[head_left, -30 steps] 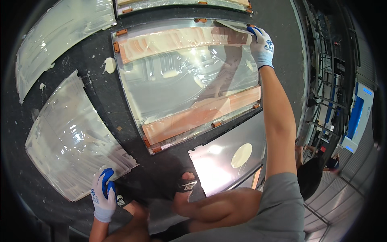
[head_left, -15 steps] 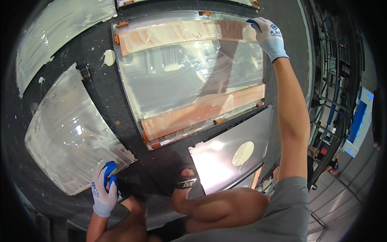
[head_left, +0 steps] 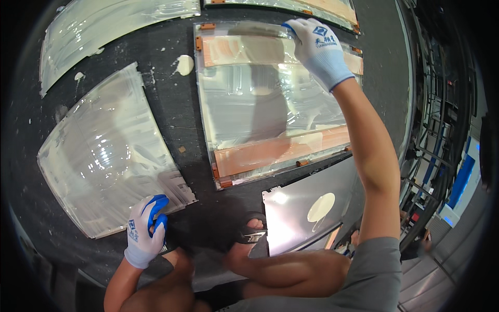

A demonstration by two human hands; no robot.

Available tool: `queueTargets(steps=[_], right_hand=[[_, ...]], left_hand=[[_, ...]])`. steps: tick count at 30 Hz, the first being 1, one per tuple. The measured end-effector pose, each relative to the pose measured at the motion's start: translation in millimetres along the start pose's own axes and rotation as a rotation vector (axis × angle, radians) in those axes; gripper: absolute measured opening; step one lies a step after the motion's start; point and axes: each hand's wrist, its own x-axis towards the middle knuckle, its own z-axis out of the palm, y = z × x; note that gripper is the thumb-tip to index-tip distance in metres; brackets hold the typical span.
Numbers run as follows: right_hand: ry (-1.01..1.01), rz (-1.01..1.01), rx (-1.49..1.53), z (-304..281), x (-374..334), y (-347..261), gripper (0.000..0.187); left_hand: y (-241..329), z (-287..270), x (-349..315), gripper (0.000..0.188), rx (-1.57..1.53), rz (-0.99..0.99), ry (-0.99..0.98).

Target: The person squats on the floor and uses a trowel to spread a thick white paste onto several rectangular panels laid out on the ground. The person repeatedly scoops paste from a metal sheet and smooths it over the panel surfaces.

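The right hand [head_left: 318, 46], in a white and blue glove, reaches to the far edge of the framed panel [head_left: 226, 112], its fingers drawn together as if pinching something thin. A dim band runs left from the fingertips, but glare and the glove make it hard to say whether that is a blade or only shadow, so I cannot tell what is gripped. The panel lies flat mid-scene on the dark floor [head_left: 179, 112]; the long reach probably spares the body from the wet cream coating. A far strip [head_left: 244, 51] and a near strip [head_left: 275, 152], both copper-coloured, cross it, and orange clips [head_left: 208, 26] sit along its rim, likely to hold the edges in line. The left hand [head_left: 144, 229], also gloved, is half curled, thumb apart from fingers, apparently holding nothing. It hangs by the near right edge of the coated sheet [head_left: 104, 166], perhaps held back so as not to smear it. At near right, a metal sheet [head_left: 291, 216] carries a cream puddle [head_left: 320, 207].
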Motion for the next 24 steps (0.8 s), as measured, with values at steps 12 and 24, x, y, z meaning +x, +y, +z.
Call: queueTargets(steps=[12, 24], right_hand=[[-0.066, -0.025, 0.010, -5, 4, -22, 0.027], [0.128, -0.067, 0.007, 0, 4, -30, 0.029]], left_hand=[[8, -14, 25, 0.042, -0.019, 0.008, 0.000], [11, -7, 45, 0.049, -0.035, 0.122, 0.023]])
